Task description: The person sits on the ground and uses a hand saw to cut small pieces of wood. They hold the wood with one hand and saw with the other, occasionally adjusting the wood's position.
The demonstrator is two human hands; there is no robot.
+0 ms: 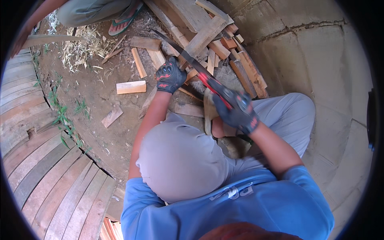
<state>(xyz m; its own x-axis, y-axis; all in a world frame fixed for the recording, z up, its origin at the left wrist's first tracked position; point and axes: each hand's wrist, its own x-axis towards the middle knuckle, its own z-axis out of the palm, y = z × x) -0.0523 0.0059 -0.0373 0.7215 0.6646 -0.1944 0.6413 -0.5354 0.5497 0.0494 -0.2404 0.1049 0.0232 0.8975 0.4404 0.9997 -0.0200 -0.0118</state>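
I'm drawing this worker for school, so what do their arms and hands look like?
The left hand and right hand wear black gloves with red accents. The left one has raised knuckle guards and a small red marking near the wrist. The forearms are bare, below short blue sleeves.

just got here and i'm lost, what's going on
A seated or crouching person grips a long dark-bladed tool in the gloved right hand. The gloved left hand is at the near end of a wooden board; its exact grip is unclear. Loose wood pieces lie around on the dirt, with shavings near another person.
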